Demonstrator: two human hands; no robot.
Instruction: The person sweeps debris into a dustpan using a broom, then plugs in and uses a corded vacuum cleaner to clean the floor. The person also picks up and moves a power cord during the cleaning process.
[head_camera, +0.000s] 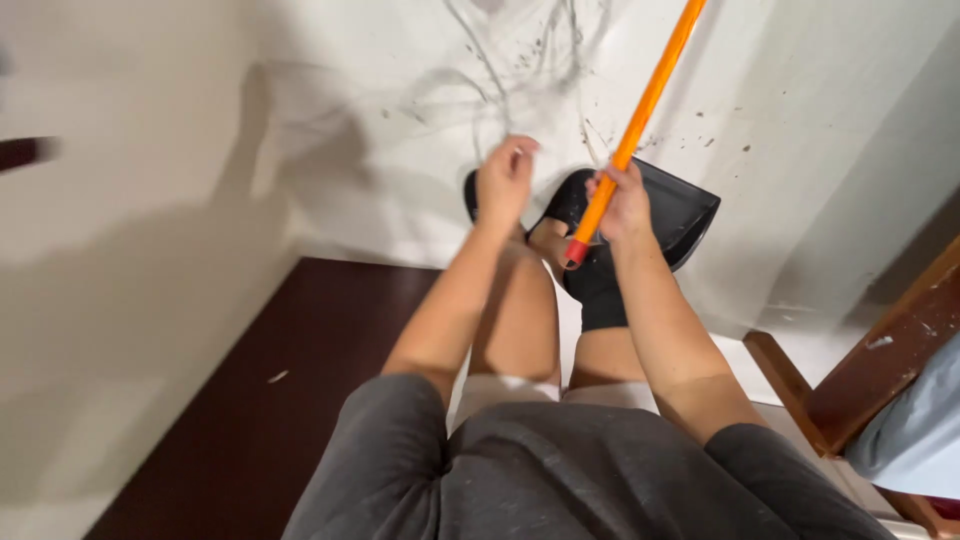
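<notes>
My right hand (622, 205) grips a long orange stick (645, 100) with a red end cap near its lower end; the stick runs up to the top edge of the view. My left hand (505, 180) is beside it, not touching the stick, fingers curled and pinched; whether it holds a thin strand I cannot tell. Below both hands lies a black dustpan (680, 215) on the white floor (400, 130). My feet in black slippers (575, 200) stand next to the dustpan. Dust, hair strands and dark specks (520, 60) lie on the floor ahead.
A dark brown board (260, 400) covers the floor at lower left. A wooden furniture frame (880, 360) with a grey-blue cushion stands at the right edge. A white wall (100, 200) rises on the left.
</notes>
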